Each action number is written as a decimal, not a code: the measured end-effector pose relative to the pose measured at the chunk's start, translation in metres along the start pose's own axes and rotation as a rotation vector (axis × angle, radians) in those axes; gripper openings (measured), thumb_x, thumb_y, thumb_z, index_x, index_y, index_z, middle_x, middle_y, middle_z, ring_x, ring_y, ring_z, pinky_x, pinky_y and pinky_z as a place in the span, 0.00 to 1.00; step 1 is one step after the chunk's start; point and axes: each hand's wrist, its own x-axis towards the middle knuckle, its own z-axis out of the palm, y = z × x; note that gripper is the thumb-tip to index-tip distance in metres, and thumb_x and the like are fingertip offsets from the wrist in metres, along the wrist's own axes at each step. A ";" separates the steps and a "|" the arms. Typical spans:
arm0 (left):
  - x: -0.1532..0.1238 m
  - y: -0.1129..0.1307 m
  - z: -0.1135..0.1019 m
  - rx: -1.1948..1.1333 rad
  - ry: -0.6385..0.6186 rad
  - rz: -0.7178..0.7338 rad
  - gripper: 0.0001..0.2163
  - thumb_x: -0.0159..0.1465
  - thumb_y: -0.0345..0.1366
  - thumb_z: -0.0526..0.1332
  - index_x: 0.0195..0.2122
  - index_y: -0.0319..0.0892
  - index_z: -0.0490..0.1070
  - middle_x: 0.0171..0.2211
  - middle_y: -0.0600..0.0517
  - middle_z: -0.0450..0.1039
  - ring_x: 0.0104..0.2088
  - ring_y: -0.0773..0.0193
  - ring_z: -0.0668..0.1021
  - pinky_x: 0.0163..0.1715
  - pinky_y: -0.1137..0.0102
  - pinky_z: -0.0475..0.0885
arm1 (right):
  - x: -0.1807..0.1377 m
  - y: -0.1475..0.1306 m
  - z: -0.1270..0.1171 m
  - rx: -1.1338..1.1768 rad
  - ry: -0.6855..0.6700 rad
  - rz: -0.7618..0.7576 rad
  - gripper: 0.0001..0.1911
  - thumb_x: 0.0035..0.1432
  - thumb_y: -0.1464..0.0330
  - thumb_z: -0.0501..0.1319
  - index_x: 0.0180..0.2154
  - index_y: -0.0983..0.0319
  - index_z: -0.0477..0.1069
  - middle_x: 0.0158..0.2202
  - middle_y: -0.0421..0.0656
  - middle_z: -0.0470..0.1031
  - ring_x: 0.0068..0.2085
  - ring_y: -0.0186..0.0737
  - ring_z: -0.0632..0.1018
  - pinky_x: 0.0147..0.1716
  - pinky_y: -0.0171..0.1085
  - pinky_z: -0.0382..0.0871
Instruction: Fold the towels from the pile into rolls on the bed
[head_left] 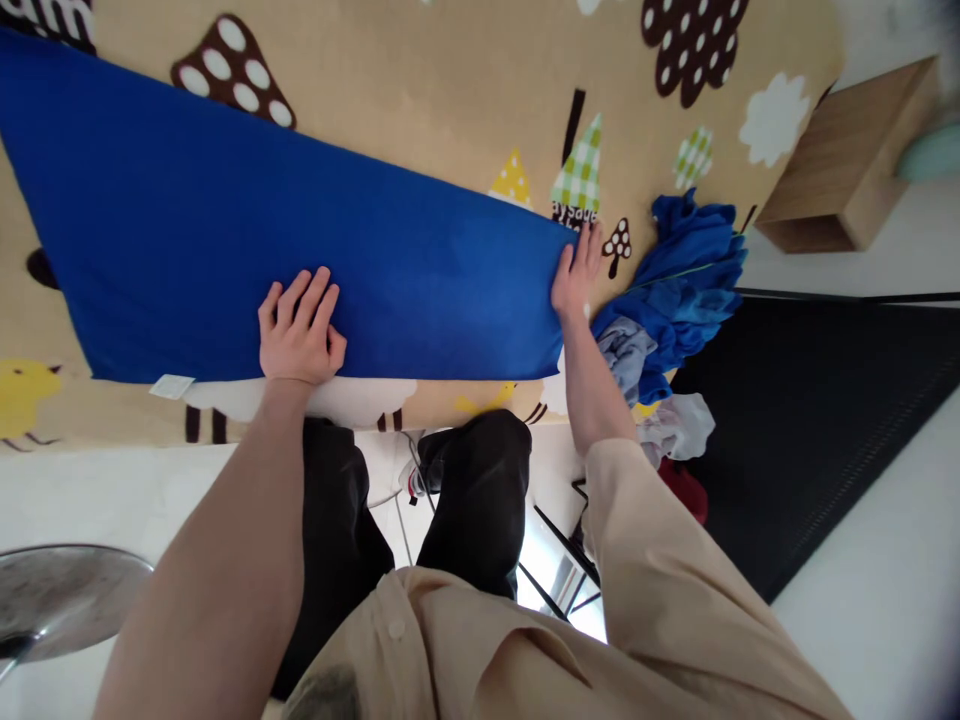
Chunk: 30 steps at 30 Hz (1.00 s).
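Note:
A long piece of blue fabric (225, 220) lies spread flat across the patterned bedspread, with a small white tag (172, 386) at its near edge. On the fabric's near half rests my left hand (300, 330), palm down with fingers apart. At the narrower right end, my right hand (579, 272) lies flat over the fabric's edge, fingers stretched out toward the far side. Neither hand grips anything. Whether the fabric is folded in layers I cannot tell.
Beneath is a tan bedspread (420, 80) with printed trees and animals. Crumpled blue and grey clothes (679, 290) lie to the right. Beyond them are a black panel (810, 400) and a wooden box shelf (847, 160). A round metallic object (67, 595) stands at lower left.

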 end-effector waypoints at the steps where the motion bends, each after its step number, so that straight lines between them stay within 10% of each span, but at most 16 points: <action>1: 0.000 0.000 0.000 -0.006 0.003 -0.001 0.32 0.60 0.38 0.58 0.68 0.45 0.64 0.72 0.46 0.57 0.73 0.42 0.58 0.73 0.40 0.43 | 0.003 0.002 -0.002 -0.002 0.028 0.048 0.39 0.75 0.52 0.27 0.72 0.73 0.45 0.76 0.59 0.44 0.75 0.30 0.42 0.72 0.59 0.38; 8: -0.001 -0.002 0.002 -0.030 0.005 0.004 0.31 0.61 0.38 0.58 0.68 0.46 0.65 0.72 0.47 0.57 0.73 0.42 0.58 0.73 0.40 0.43 | -0.111 -0.011 -0.002 0.026 -0.104 -0.194 0.33 0.76 0.55 0.37 0.73 0.62 0.51 0.76 0.50 0.47 0.77 0.43 0.44 0.72 0.59 0.44; 16: 0.001 0.002 -0.002 -0.086 -0.002 -0.014 0.31 0.62 0.39 0.58 0.68 0.45 0.65 0.72 0.47 0.58 0.73 0.41 0.57 0.73 0.39 0.41 | -0.181 0.047 -0.006 0.113 0.037 0.256 0.38 0.74 0.52 0.34 0.73 0.69 0.50 0.74 0.60 0.51 0.75 0.50 0.54 0.71 0.60 0.50; 23: 0.002 0.007 -0.004 -0.061 -0.017 -0.057 0.30 0.63 0.43 0.57 0.68 0.47 0.66 0.72 0.48 0.59 0.73 0.43 0.57 0.73 0.41 0.41 | -0.215 -0.129 -0.006 0.291 0.067 0.059 0.33 0.76 0.56 0.41 0.75 0.61 0.42 0.75 0.54 0.48 0.77 0.48 0.48 0.72 0.62 0.48; 30: 0.000 0.005 -0.004 0.038 -0.034 -0.016 0.29 0.67 0.44 0.54 0.69 0.46 0.64 0.72 0.46 0.57 0.73 0.44 0.57 0.73 0.42 0.42 | -0.158 -0.263 0.011 0.501 -0.323 -0.443 0.21 0.77 0.61 0.46 0.60 0.56 0.70 0.61 0.47 0.74 0.67 0.45 0.69 0.68 0.51 0.61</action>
